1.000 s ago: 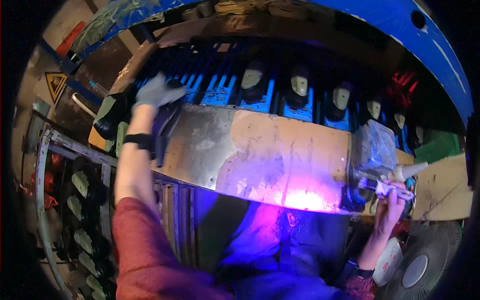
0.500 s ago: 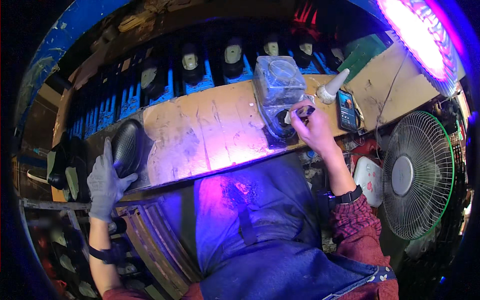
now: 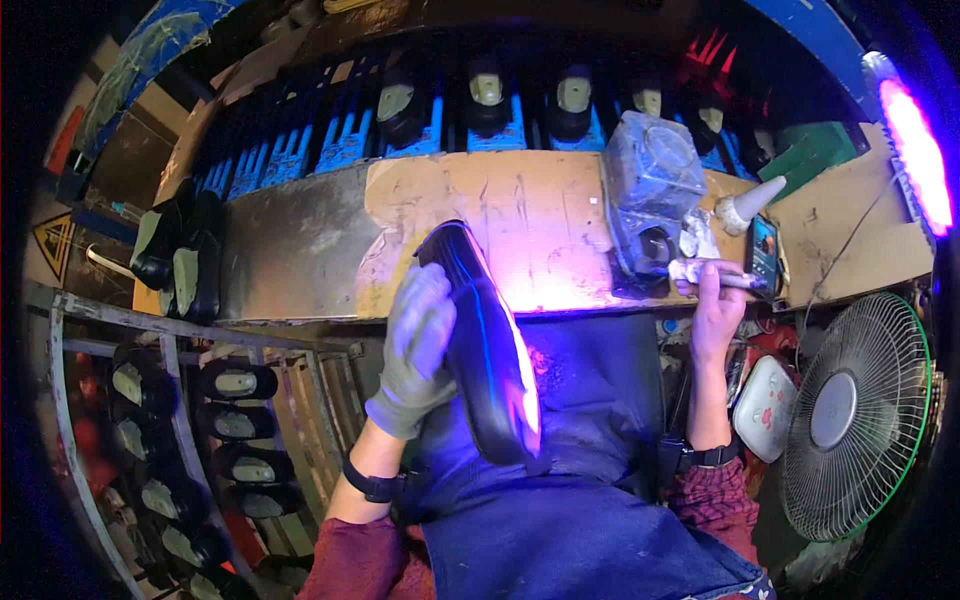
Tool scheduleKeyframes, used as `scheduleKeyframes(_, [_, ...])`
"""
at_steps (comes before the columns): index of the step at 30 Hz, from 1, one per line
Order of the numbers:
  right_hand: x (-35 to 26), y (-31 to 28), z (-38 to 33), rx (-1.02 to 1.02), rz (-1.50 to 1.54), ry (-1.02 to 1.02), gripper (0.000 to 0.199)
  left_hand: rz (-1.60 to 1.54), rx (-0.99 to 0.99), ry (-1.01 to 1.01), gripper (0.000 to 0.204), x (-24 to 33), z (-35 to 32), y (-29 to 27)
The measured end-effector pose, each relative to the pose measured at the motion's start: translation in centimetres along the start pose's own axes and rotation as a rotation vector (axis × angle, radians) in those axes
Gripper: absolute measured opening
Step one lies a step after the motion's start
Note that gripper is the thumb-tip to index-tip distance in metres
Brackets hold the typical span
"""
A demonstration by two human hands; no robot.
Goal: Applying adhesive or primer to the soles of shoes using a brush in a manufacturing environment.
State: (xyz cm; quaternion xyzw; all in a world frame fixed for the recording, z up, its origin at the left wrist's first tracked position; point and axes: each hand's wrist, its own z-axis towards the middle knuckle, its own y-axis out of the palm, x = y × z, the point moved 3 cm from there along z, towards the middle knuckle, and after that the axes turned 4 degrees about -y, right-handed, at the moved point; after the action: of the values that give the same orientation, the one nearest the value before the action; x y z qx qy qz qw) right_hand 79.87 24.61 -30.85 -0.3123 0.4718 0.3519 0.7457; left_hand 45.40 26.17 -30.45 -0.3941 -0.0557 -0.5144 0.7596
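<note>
A black shoe (image 3: 485, 370) is gripped by my grey-gloved left hand (image 3: 415, 345), its fingers closed on the shoe's left side. It stands tilted on its side over the bench's front edge and my apron, with bright light along its right edge. My bare right hand (image 3: 715, 315) is closed around the dark handle of a brush (image 3: 740, 280), at the front edge of the bench. The brush's whitish head points left, beside a dark round pot (image 3: 655, 248). Behind the pot sits a cloudy plastic container (image 3: 655, 165).
Cardboard (image 3: 480, 195) covers part of the bench. A white cone (image 3: 750, 205) and a phone (image 3: 765, 255) lie right of the pot. A fan (image 3: 850, 410) and a bright lamp (image 3: 915, 150) are at right. Several shoes fill a metal rack (image 3: 175, 400) at lower left.
My left hand has taken the shoe off the bench and brought it right, in front of me. My right hand has drawn the brush back from the pot. The whole view has shifted.
</note>
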Motion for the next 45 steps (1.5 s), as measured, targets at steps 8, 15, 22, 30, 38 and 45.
scheduleKeyframes(8, [-3.9, 15.3, 0.0, -0.460, 0.398, 0.225, 0.014, -0.038, -0.161, -0.132, 0.051, 0.2, -3.3, -0.3])
scheduleKeyframes(15, [-4.4, 16.9, -0.9, -0.529, 0.043, 0.083, 0.021, -0.052, -0.170, -0.026, 0.058, -0.3, -4.1, 0.0])
scheduleKeyframes(22, [-3.0, 21.5, 3.4, -0.417, -0.067, 0.030, 0.026, -0.093, -0.180, -0.015, 0.059, -0.2, -3.6, -0.1])
scheduleKeyframes(30, [-4.9, 16.6, -1.3, -0.630, 0.050, -0.050, 0.016, -0.047, -0.217, -0.056, 0.060, -0.1, -3.9, -0.3])
scheduleKeyframes(38, [-8.8, 11.8, -4.0, -0.632, 0.261, 0.211, 0.014, 0.048, -0.121, 0.051, 0.037, 1.8, -1.9, -0.5])
scheduleKeyframes(45, [-13.4, 8.7, -4.9, -0.627, 0.309, 0.025, 0.014, 0.120, -0.088, 0.123, 0.036, 1.6, -1.1, -0.3])
